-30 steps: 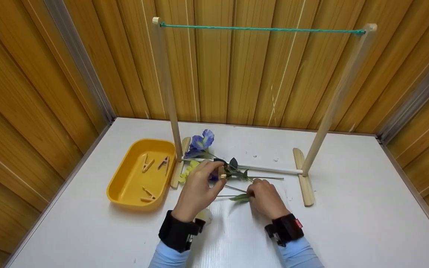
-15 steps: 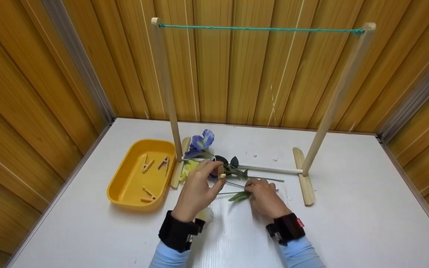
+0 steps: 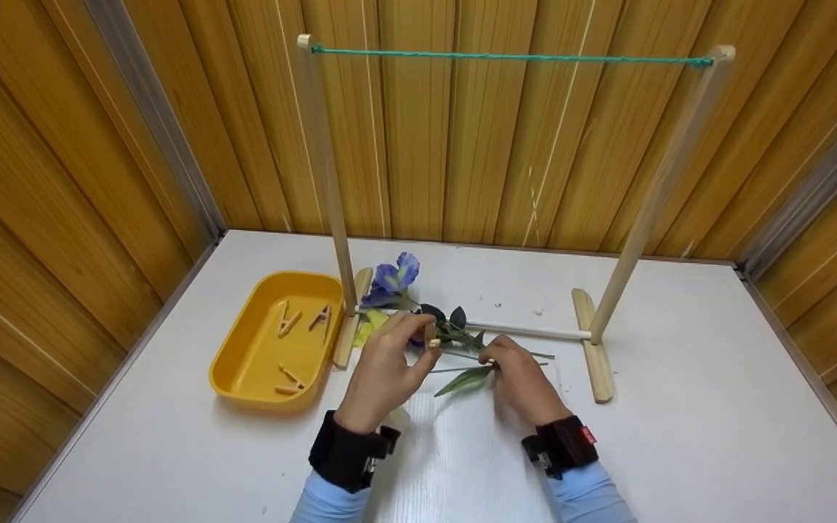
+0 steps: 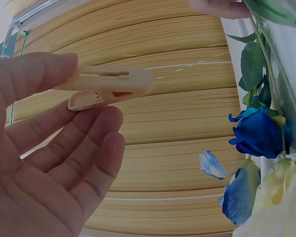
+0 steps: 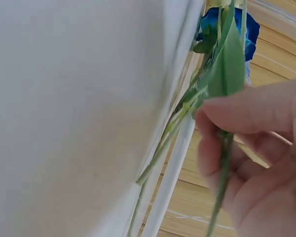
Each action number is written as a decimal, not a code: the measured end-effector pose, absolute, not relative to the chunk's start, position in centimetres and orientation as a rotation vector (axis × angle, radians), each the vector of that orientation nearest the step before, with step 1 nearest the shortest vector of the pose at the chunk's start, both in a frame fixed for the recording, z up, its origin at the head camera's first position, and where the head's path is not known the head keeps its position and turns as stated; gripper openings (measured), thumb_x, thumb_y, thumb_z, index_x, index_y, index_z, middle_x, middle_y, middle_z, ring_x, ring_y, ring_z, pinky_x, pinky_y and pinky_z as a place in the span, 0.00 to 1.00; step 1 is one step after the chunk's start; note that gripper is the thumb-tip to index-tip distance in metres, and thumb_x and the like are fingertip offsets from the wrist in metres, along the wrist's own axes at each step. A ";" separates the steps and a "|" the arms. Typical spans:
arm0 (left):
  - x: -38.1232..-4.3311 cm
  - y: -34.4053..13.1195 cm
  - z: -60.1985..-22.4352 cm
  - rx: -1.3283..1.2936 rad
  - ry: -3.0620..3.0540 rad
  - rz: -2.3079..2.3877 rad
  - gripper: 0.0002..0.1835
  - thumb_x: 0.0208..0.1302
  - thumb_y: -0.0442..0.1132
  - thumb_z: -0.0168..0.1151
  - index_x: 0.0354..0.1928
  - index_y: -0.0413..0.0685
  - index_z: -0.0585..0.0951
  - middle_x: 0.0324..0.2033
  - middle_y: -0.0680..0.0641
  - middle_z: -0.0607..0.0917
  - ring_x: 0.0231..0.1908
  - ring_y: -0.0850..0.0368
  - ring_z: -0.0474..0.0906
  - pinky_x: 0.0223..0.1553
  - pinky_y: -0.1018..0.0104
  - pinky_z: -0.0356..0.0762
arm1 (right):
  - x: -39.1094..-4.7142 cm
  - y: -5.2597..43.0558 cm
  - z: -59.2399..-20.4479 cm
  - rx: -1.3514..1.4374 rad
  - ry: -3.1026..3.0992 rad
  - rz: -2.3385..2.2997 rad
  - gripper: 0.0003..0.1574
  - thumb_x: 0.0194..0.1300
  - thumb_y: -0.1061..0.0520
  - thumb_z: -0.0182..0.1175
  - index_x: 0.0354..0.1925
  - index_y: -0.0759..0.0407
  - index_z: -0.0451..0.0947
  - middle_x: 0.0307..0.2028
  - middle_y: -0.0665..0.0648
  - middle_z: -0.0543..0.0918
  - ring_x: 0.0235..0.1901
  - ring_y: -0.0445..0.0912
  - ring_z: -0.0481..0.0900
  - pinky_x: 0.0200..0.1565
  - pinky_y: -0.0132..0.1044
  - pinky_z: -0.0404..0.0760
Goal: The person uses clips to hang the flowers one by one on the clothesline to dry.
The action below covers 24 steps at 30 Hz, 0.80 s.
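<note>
Between thumb and forefinger, my left hand [image 3: 383, 367] pinches a light-coloured clothespin [image 4: 111, 81], held above the flowers. My right hand [image 3: 524, 379] pinches a green flower stem [image 5: 221, 185], just below its long leaf [image 5: 228, 66]; the leaf points left in the head view. More stems [image 5: 160, 150] lie beside those fingers. A blue rose [image 4: 260, 132] shows in the left wrist view, mostly hidden behind the left hand in the head view. Further back lies a purple-blue iris [image 3: 391, 282], with a yellow flower [image 3: 370, 328] nearer. A pale bloom [image 3: 397, 419] is partly covered by the left wrist.
A yellow tray [image 3: 224, 388] on the left holds three clothespins [image 3: 288, 319]. Two wooden posts [image 3: 640, 232] stand on flat feet, joined by a white bar [image 3: 527, 330] low down and a green cord [image 3: 506, 56] above. Wood-patterned panels [image 3: 491, 160] surround the white table [image 3: 694, 436].
My right hand has drawn the leafy stem slightly up and away from the other stems, and the leaf now hangs out to the left. My left hand stays put with the clothespin.
</note>
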State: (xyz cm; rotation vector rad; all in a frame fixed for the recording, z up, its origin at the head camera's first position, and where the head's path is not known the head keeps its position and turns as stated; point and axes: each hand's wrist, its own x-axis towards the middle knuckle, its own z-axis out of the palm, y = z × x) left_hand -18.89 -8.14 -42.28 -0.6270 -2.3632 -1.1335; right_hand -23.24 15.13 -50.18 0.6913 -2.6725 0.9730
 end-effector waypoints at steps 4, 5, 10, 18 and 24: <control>-18.8 -8.2 -42.2 -0.617 -2.361 -1.132 0.18 0.60 0.31 0.73 0.53 0.39 0.84 0.38 0.48 0.83 0.40 0.56 0.80 0.45 0.60 0.82 | -23.3 15.3 -49.9 0.650 -2.624 0.940 0.18 0.50 0.80 0.68 0.36 0.63 0.85 0.36 0.54 0.82 0.40 0.52 0.85 0.47 0.48 0.86; -18.8 -8.2 -42.2 -0.616 -2.361 -1.133 0.18 0.60 0.31 0.73 0.53 0.38 0.84 0.39 0.48 0.83 0.40 0.55 0.80 0.45 0.60 0.82 | -23.3 15.4 -49.9 0.641 -2.615 0.941 0.16 0.51 0.78 0.70 0.35 0.62 0.85 0.36 0.54 0.83 0.39 0.53 0.85 0.46 0.49 0.86; -18.7 -8.2 -42.1 -0.607 -2.381 -1.144 0.19 0.60 0.31 0.73 0.53 0.38 0.84 0.39 0.47 0.83 0.41 0.55 0.80 0.45 0.58 0.83 | -23.4 15.6 -49.7 0.634 -2.589 0.967 0.10 0.57 0.71 0.72 0.32 0.59 0.84 0.36 0.53 0.82 0.39 0.50 0.83 0.44 0.46 0.85; -18.7 -8.3 -42.2 -0.627 -2.368 -1.125 0.19 0.61 0.31 0.72 0.55 0.39 0.83 0.40 0.48 0.83 0.42 0.54 0.81 0.46 0.60 0.81 | -23.3 16.0 -49.6 0.638 -2.830 0.948 0.17 0.52 0.78 0.64 0.36 0.62 0.84 0.39 0.54 0.78 0.43 0.49 0.78 0.48 0.47 0.83; -18.7 -8.2 -42.2 -0.627 -2.368 -1.134 0.18 0.62 0.30 0.72 0.55 0.38 0.83 0.39 0.48 0.83 0.41 0.55 0.81 0.46 0.59 0.81 | -23.4 16.3 -49.3 0.654 -2.795 0.916 0.13 0.54 0.78 0.65 0.33 0.64 0.86 0.35 0.54 0.80 0.40 0.50 0.81 0.46 0.47 0.84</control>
